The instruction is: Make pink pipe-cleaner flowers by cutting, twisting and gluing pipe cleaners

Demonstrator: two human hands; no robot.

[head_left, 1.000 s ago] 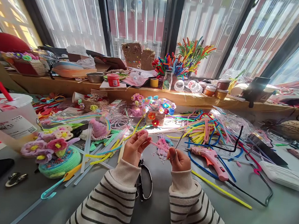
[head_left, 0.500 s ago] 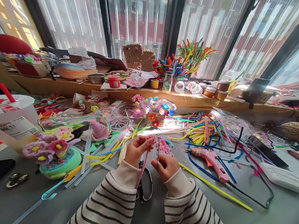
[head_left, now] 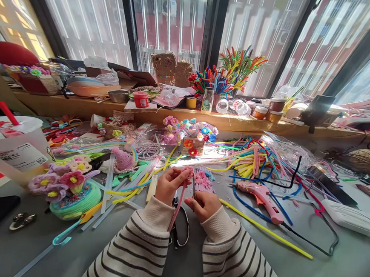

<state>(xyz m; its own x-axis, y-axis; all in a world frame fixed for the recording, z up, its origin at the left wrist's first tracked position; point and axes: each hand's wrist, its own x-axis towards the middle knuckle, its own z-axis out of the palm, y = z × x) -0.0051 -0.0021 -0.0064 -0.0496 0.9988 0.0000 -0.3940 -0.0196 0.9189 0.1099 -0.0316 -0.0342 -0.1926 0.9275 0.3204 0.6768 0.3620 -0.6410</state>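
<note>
A fuzzy pink chenille strip (head_left: 187,173), coiled at its upper end with a tail hanging down past the wrist, is held above the table, left of the pink plastic glue gun (head_left: 260,199); the left hand (head_left: 168,186) pinches the coil, thumb and fingers clamped on it; the right hand (head_left: 207,206), nearer the glue gun, has its fingers closed on a slim dark metal tool (head_left: 194,183), which stands nearly upright just beside the coil; whether its tip touches, I cannot tell; left of the glue gun, beyond the right hand, lies a heap of short pink and blue fuzzy pieces (head_left: 204,180); a long yellow fuzzy strip (head_left: 270,231) slants across the grey table (head_left: 289,274) on the near side of the glue gun; behind the glue gun spreads a tangled bundle of multicoloured fuzzy strips (head_left: 253,161); far left of it stands a translucent plastic cup with a red straw (head_left: 17,157).
</note>
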